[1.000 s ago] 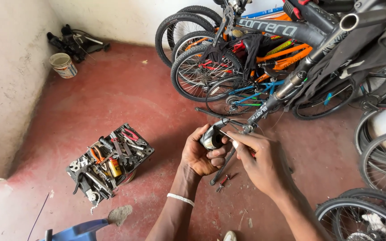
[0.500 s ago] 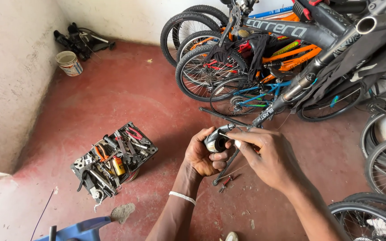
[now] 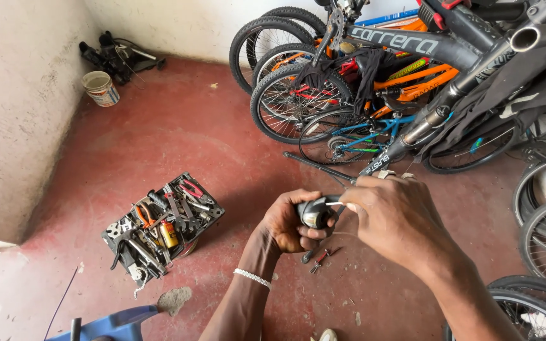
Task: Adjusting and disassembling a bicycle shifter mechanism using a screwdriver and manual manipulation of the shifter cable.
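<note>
The room had a red-painted concrete floor (image 3: 178, 132) meeting pale plastered walls, with a row of bicycles (image 3: 374, 82) crowded along the far right side, their wheels and frames overlapping.

In the head view, both hands met above the floor a little right of centre. The left hand (image 3: 289, 222), with a white beaded bracelet (image 3: 251, 278) at its wrist, was closed around a small dark grey bicycle part (image 3: 316, 213), a rounded lever-like housing; its fingers (image 3: 311, 235) curled underneath and round the near side so that the part sat in the palm with its top showing. The right hand (image 3: 393, 221) came in from the right, its fingers pinched shut at the upper right edge of the part, where a thin pale cable end (image 3: 334, 203) stuck out between the fingertips. So the part lay directly between the two hands, touching both.

On the floor just below the hands lay a small red-handled tool (image 3: 321, 257). Well apart to the left stood an open tray of tools (image 3: 159, 227), crammed with pliers, spanners and a small yellow can. Near the far left wall stood a white bucket (image 3: 101, 87), and a blue object (image 3: 118, 323) showed at the bottom edge.
</note>
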